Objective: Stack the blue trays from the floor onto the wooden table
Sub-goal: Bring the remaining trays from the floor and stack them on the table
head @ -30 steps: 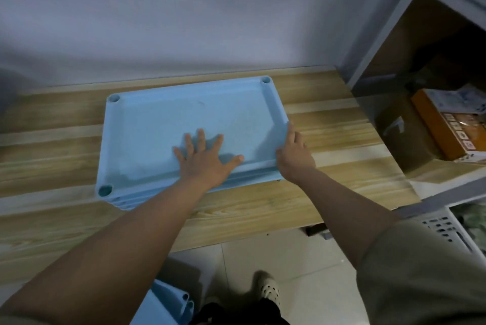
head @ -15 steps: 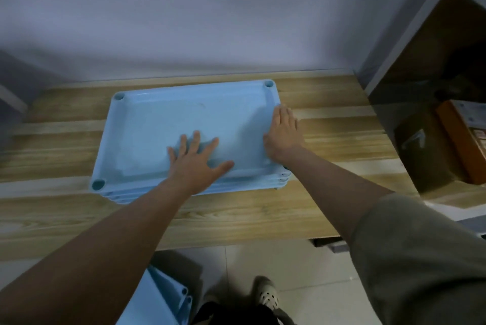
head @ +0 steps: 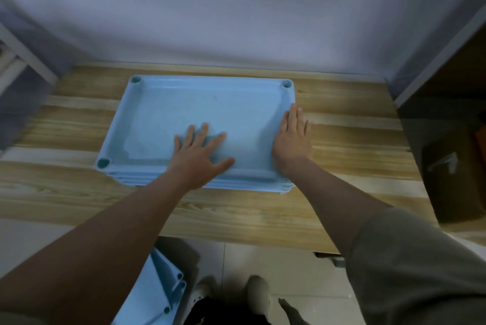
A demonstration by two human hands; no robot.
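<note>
- Head view: a stack of blue trays (head: 200,108) sits mid-frame on the wooden desk (head: 342,166).
- Left hand (head: 200,156) presses flat inside the top tray, fingers spread.
- Right hand (head: 292,140) lies flat on its right rim, fingers straight, together.
- More blue trays (head: 160,295) stand on the floor, bottom left.
- No writing is readable.

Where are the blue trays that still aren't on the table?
In the head view they lean at the bottom left, on the floor: the leftover blue trays sit under the left forearm, beside the person's shoes, below the wooden table's near edge.
</note>
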